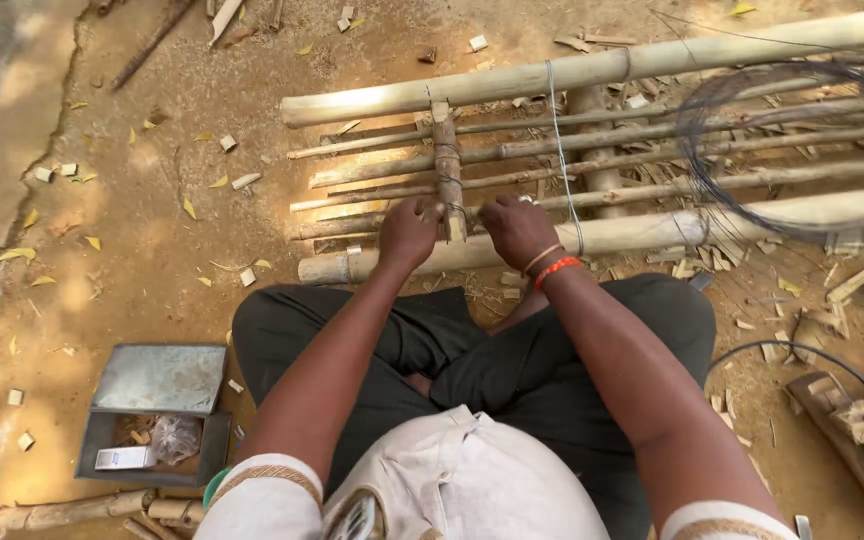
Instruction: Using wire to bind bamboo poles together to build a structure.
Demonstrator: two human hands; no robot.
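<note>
Nearest the lens, a pale shirt front [462, 480] and dark trousers [472, 350] of the seated person fill the lower middle, knees spread on sandy ground [132, 230] littered with chips and yellow leaves. At lower left an open grey metal box [157, 400] holds a small carton and a plastic bag, with short bamboo offcuts [82, 510] below it. Moving rightward, the left hand [407, 232] is closed in a loose fist at the base of a short upright bamboo crosspiece [447, 165], which lies across the thin slats of a bamboo frame [592, 70]; what the fingers pinch is hidden, though thin binding wire [562, 150] wraps the joint and a strand runs up over the rails. Just beside it the right hand [517, 228], wearing an orange bangle, is also curled shut against the same joint on the lower thick pole [612, 235], seemingly gripping the wire end, but that cannot be told for sure. Farther right a loose coil of dark wire [792, 150] rests on the frame, and a black cable [812, 355] curves over wood scraps. As a judgement: the springy wire could slip from the fingers and whip or prick the skin, the crosspiece could shift off its slats if tension is uneven, and the loose coil could snag.
</note>
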